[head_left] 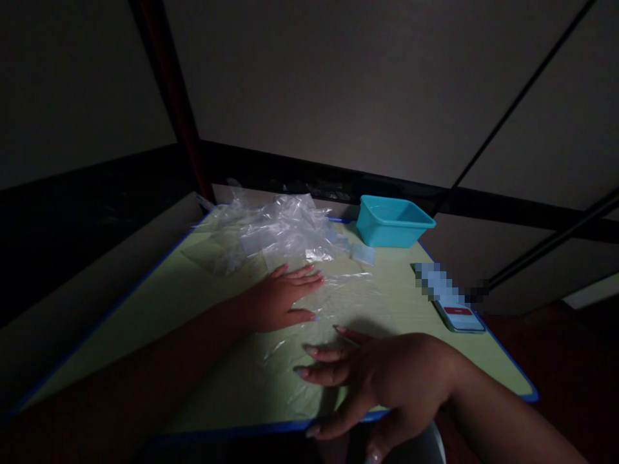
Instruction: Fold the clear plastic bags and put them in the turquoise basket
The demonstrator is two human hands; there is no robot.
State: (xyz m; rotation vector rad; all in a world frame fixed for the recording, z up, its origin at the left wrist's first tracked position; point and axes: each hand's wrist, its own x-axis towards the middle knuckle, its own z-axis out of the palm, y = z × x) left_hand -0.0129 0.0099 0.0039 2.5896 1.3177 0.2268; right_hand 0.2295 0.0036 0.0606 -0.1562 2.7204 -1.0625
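A clear plastic bag (333,309) lies flat on the pale green table (193,303). My left hand (280,298) rests flat on its left part, fingers stretched out and pointing right. My right hand (377,380) hovers over the bag's near right corner, close to the table's front edge, with fingers spread and nothing in them. Just behind my left hand, a heap of crumpled clear plastic bags (275,229) covers the far left of the table.
A teal plastic tub (393,222) stands at the far edge of the table. A phone (459,316) lies at the right edge, partly blurred out. The table has a blue rim. The room around it is dark.
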